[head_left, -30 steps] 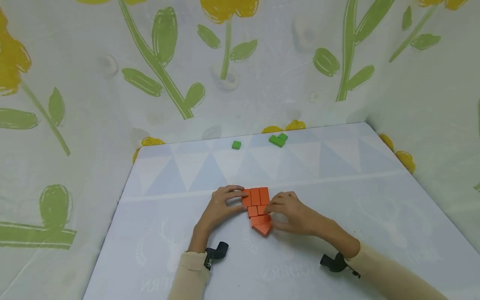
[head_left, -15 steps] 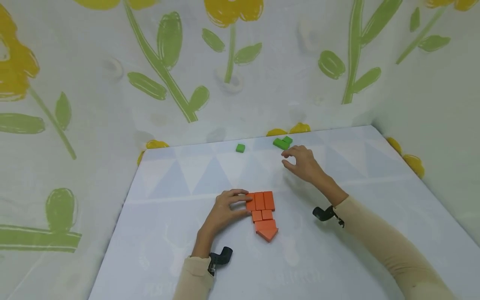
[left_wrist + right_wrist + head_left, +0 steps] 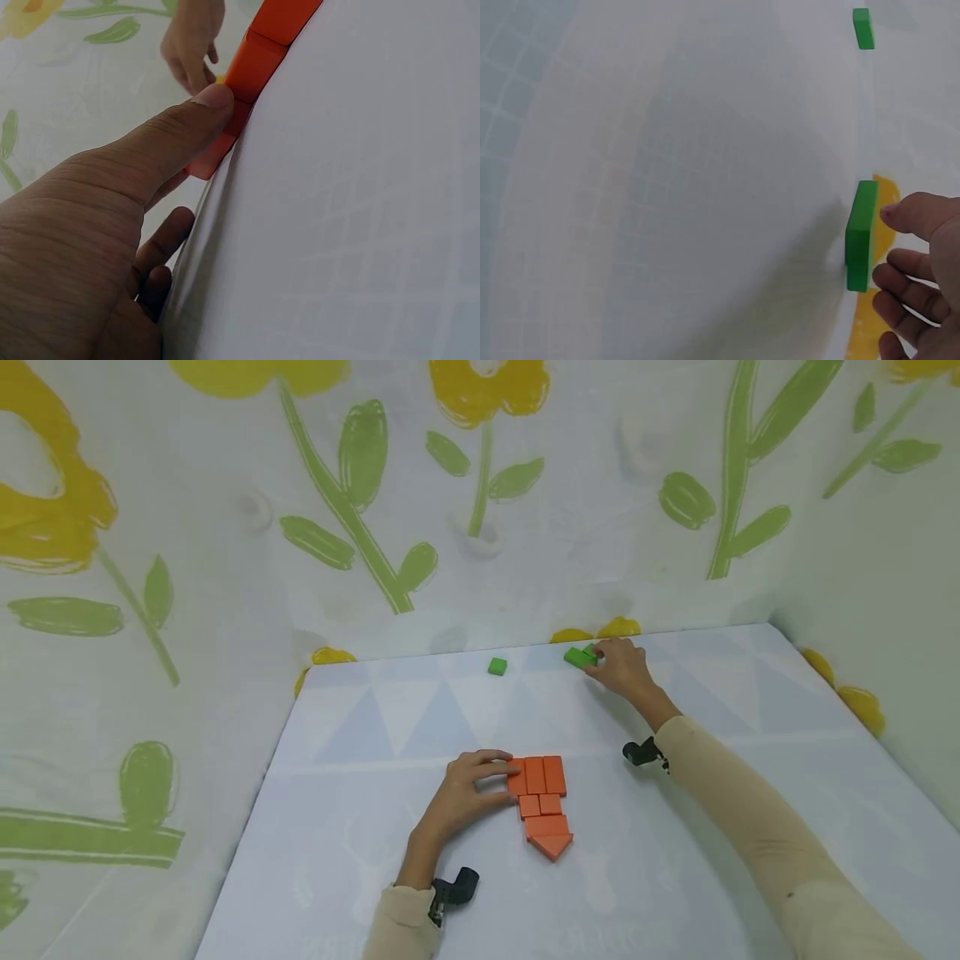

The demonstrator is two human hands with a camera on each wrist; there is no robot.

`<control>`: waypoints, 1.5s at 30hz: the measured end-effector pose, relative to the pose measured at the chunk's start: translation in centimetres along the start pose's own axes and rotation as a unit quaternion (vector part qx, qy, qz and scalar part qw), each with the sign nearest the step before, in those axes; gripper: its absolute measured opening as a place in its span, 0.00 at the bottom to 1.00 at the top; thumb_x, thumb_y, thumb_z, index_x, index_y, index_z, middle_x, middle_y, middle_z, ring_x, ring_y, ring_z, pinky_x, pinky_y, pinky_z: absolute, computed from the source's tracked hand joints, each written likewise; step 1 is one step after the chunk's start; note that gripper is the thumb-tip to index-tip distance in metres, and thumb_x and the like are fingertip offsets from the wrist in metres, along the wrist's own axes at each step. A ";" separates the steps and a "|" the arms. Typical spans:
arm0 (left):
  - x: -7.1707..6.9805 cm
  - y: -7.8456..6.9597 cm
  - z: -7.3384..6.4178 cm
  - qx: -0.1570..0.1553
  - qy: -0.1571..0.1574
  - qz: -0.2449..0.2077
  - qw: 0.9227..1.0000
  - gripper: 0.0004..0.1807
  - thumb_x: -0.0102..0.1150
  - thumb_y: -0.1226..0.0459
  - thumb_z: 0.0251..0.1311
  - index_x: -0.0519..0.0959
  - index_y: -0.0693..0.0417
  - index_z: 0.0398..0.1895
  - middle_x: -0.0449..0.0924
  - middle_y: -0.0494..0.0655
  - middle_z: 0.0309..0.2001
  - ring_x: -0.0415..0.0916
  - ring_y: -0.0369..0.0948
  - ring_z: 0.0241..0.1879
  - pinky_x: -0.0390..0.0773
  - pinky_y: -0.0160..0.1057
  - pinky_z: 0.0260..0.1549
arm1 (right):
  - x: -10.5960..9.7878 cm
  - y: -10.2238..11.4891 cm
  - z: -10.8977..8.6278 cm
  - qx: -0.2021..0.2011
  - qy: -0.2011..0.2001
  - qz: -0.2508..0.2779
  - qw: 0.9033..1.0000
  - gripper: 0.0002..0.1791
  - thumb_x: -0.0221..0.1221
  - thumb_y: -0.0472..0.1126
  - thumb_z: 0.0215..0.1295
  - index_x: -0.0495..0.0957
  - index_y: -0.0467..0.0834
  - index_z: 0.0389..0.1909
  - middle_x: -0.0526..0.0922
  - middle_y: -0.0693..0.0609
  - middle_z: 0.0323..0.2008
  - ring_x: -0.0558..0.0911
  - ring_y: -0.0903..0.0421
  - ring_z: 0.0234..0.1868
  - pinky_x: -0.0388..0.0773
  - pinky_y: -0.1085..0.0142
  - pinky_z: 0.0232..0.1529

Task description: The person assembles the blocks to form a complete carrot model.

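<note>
Orange blocks lie together flat on the table, among them a triangular block [image 3: 551, 846] at the near end and two small blocks [image 3: 540, 806] in the middle. My left hand [image 3: 467, 793] is at the upper left block [image 3: 517, 781], holding it with the thumb at its near end and fingers at the far end. In the left wrist view the thumb [image 3: 180, 127] touches an orange block's side. At the table's far side, my right hand [image 3: 622, 667] reaches over a long green block [image 3: 578, 658] and a smaller green block [image 3: 857, 276]. Its fingers are loosely bent, apart from the blocks.
A single green block [image 3: 497, 667] lies to the left of the green pair, near the table's back edge. White cloth [image 3: 570, 543] printed with flowers hangs behind and beside the table [image 3: 360, 810].
My right hand has left the orange blocks and moved away from me to the green pair. The left hand stays at the orange blocks. The head view has shifted slightly.
</note>
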State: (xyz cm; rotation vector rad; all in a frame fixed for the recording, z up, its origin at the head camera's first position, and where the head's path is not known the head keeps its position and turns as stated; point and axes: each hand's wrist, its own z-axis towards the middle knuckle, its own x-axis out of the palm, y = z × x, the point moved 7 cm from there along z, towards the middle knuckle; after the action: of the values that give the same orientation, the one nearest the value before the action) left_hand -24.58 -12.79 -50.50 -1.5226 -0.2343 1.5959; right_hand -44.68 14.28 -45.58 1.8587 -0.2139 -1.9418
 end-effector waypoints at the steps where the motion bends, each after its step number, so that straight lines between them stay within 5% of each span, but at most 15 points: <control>1: 0.0 -0.1 0.0 0.002 -0.001 0.000 1.000 0.22 0.72 0.51 0.58 0.84 0.37 0.57 0.74 0.34 0.63 0.66 0.39 0.63 0.57 0.56 0.64 | 0.2 -0.1 0.1 0.002 0.002 -0.005 1.000 0.24 0.64 0.44 0.66 0.78 0.33 0.57 0.79 0.39 0.52 0.72 0.41 0.54 0.64 0.41 0.56; 7: -0.1 -0.7 -0.1 0.020 -0.004 -0.001 1.000 0.22 0.72 0.52 0.57 0.84 0.41 0.57 0.75 0.37 0.63 0.67 0.41 0.64 0.58 0.57 0.63 | 0.9 -0.6 0.0 0.010 0.007 -0.001 1.000 0.22 0.62 0.43 0.68 0.79 0.32 0.56 0.80 0.36 0.53 0.73 0.37 0.55 0.62 0.40 0.56; 14: -0.4 -0.5 -0.1 0.017 -0.008 0.003 1.000 0.22 0.72 0.51 0.57 0.84 0.40 0.56 0.75 0.36 0.63 0.67 0.42 0.62 0.58 0.57 0.62 | 0.6 -0.9 -0.8 0.044 -0.010 0.108 0.993 0.24 0.64 0.41 0.65 0.78 0.30 0.56 0.81 0.36 0.51 0.77 0.40 0.52 0.72 0.47 0.54; 25: -0.5 -0.1 0.1 -0.005 -0.003 0.001 1.000 0.22 0.72 0.52 0.58 0.84 0.37 0.57 0.74 0.32 0.63 0.66 0.38 0.64 0.53 0.54 0.66 | -0.6 2.4 -4.4 -0.070 -0.053 0.115 0.990 0.16 0.64 0.37 0.58 0.83 0.34 0.46 0.82 0.39 0.44 0.77 0.41 0.49 0.75 0.50 0.48; 45: -0.2 -0.1 0.2 -0.006 -0.001 0.004 1.000 0.22 0.72 0.51 0.57 0.84 0.36 0.57 0.74 0.33 0.63 0.67 0.40 0.62 0.59 0.53 0.62 | 2.2 8.4 -10.6 -0.197 0.025 0.136 0.971 0.12 0.67 0.37 0.58 0.83 0.43 0.44 0.82 0.51 0.44 0.76 0.52 0.49 0.78 0.56 0.50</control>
State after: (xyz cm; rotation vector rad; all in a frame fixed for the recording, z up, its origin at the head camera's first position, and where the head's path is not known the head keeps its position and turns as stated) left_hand -24.71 -12.81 -50.22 -1.5330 -0.2391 1.6057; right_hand -32.58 7.88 -45.09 1.5283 -0.0565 -1.6121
